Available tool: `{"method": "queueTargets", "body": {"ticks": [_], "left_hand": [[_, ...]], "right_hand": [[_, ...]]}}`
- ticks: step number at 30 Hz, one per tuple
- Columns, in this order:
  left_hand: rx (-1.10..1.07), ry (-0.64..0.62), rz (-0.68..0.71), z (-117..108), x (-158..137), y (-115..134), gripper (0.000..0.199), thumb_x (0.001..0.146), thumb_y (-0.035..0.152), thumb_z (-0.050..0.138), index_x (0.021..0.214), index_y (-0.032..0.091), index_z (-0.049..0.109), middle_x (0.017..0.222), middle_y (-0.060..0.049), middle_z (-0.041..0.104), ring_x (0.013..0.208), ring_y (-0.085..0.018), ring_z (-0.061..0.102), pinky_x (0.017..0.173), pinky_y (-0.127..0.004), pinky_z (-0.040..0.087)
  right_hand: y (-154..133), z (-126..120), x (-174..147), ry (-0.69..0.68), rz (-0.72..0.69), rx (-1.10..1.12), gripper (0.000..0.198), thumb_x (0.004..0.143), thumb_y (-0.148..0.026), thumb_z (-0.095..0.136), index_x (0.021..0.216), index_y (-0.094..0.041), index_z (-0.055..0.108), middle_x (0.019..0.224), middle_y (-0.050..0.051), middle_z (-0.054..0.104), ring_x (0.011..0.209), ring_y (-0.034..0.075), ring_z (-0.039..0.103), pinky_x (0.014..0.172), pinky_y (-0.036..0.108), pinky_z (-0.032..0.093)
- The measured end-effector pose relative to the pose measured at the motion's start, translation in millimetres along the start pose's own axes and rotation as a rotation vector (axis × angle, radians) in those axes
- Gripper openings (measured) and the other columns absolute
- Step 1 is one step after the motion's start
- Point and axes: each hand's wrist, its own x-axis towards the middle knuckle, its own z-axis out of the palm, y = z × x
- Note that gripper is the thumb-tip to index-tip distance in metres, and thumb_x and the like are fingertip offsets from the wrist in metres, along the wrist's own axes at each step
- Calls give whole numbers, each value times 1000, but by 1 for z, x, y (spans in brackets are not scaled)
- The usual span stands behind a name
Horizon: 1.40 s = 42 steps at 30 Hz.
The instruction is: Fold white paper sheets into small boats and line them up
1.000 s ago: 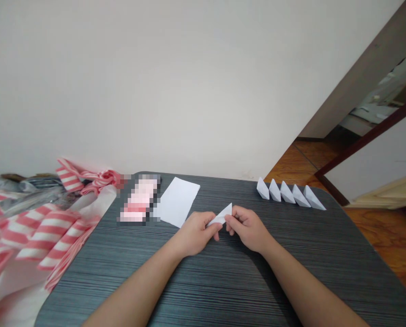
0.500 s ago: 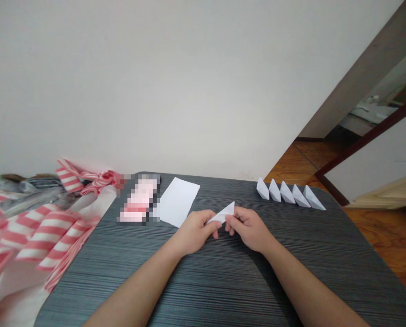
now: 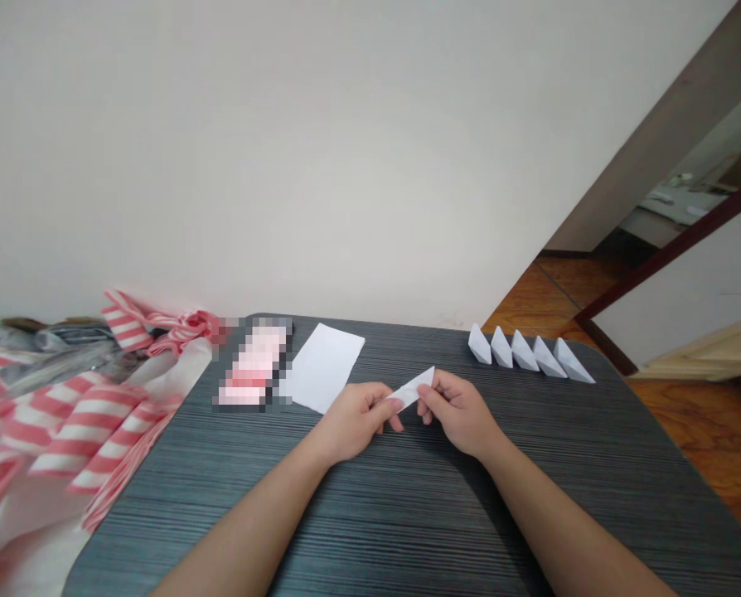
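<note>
Between my two hands, just above the dark table (image 3: 358, 506), is a small piece of folded white paper (image 3: 413, 392) with a pointed upper right corner. My left hand (image 3: 361, 419) pinches its lower left end, thumb on top. My right hand (image 3: 454, 408) is closed on its right side, thumb and forefinger near the point. The fingers hide part of the folds. Beyond my left hand lies a flat stack of white paper (image 3: 326, 365). To the far right stand several folded white paper pieces (image 3: 524, 352) in a slanting row.
A pixelated pink and dark flat object (image 3: 255, 365) lies left of the paper stack. Red-and-white striped cloth (image 3: 78, 423) is heaped beside the table's left edge. A pale wall (image 3: 346, 166) rises behind the table, and wooden floor (image 3: 699, 423) shows on the right.
The folded paper has turned to lie flatter and shifted slightly right. My right thumb has moved up along it toward the pointed corner. The row of folded pieces has not moved.
</note>
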Motion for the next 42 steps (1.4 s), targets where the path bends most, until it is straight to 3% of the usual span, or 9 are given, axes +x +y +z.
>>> {"method": "queueTargets", "body": {"ticks": [7,20,30,35,42], "left_hand": [[-26,-40,-16,-1,0,-4,40,87,41,40,73,14,66,55,0,58,49,-10,49,53,-22,38],[-62,-47,-10,-2,-1,-3,41,88,41,38,76,13,66,51,1,54,48,-10,47,50,-20,36],[-150,-31,-13,-1,1,-5,34,88,38,42,79,13,63,54,1,56,48,-9,46,48,-19,36],[-175,-50,36,2,2,-7,26,85,36,47,83,13,61,77,-3,63,58,-9,51,54,-20,41],[-97,-52,35,2,2,-8,31,85,39,47,73,14,59,69,-2,63,58,-10,53,54,-21,40]], "right_hand": [[5,1,1,12,17,22,27,89,-36,48,70,-17,54,59,-1,58,50,11,53,53,23,42],[6,-1,3,223,23,27,29,91,-37,44,69,-18,50,52,-3,52,47,9,48,50,21,38],[6,4,2,-48,29,66,22,88,-32,49,74,-16,54,62,-1,58,50,10,54,51,22,42],[-5,8,0,-146,42,85,20,89,-29,48,76,-15,56,65,1,60,52,10,54,51,21,45],[-10,10,-1,-210,29,36,22,89,-28,47,76,-15,59,62,1,61,51,10,55,50,21,45]]}}
